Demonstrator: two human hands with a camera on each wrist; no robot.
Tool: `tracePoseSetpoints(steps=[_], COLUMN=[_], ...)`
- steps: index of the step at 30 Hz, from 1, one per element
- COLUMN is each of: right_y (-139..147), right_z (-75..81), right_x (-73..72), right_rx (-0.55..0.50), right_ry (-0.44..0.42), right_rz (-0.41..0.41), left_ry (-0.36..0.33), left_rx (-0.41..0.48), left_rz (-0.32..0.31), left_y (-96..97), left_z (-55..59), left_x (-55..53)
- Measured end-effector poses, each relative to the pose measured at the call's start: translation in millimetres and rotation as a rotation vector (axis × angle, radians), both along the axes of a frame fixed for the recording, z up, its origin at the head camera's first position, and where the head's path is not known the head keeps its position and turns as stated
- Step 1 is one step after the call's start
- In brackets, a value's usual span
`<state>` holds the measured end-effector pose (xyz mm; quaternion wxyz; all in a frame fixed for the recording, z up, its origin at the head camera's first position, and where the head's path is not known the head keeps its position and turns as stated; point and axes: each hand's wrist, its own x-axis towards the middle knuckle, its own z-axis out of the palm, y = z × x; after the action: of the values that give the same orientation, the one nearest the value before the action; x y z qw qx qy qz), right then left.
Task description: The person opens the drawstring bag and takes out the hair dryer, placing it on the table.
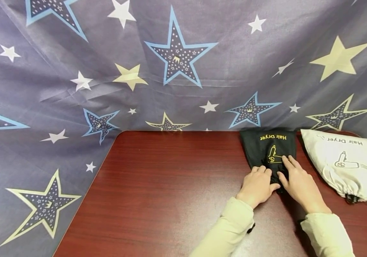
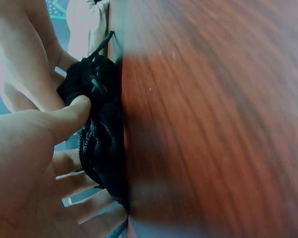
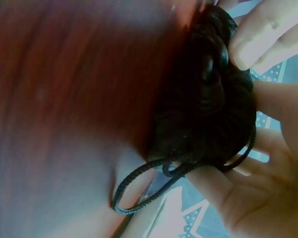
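A black drawstring pouch with yellow "Hair Dryer" lettering and a dryer drawing lies flat at the table's far edge, print upside down. At its gathered near end, my left hand rests on the left side, thumb pointing inward. My right hand lies on the right side, fingers stretched forward over the cloth. In the left wrist view, the left thumb touches the bunched black fabric while the fingers spread along it. A looped black cord hangs from the pouch mouth in the right wrist view.
Right of the black pouch lies a white drawstring pouch, also printed "Hair Dryer", with a black cord stopper and white cords trailing right. Both pouches lie on a reddish-brown wooden table. A grey star-patterned cloth hangs behind.
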<state>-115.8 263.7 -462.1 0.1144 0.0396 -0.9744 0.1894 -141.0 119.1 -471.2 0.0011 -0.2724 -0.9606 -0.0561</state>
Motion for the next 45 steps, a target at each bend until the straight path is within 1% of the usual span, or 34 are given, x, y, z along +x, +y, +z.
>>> tracePoseSetpoints(steps=[6, 14, 21, 29, 38, 45], right_y=[-6, -15, -22, -30, -43, -52], right_z=[0.4, 0.2, 1.3, 1.8, 2.0, 4.3], right_x=[0.8, 1.7, 1.4, 0.8, 3.0, 1.7], right_rx=[0.013, 0.026, 0.022, 0.023, 0.036, 0.033], right_ry=[0.018, 0.039, 0.033, 0.035, 0.011, 0.027], right_rz=[0.004, 0.000, -0.001, -0.001, -0.006, -0.001], left_ry=[-0.012, -0.027, -0.044, -0.063, -0.091, -0.093], left_rx=[0.006, 0.021, 0.048, 0.039, 0.036, 0.059], left_rz=[0.008, 0.010, 0.012, 0.024, 0.040, 0.044], left_y=[-6.3, -16.3, -24.5, -30.8, -42.7, -51.0], left_z=[1.8, 1.9, 1.3, 2.0, 1.9, 2.9], left_x=[0.8, -1.3, -3.2, -4.7, -2.5, -2.4])
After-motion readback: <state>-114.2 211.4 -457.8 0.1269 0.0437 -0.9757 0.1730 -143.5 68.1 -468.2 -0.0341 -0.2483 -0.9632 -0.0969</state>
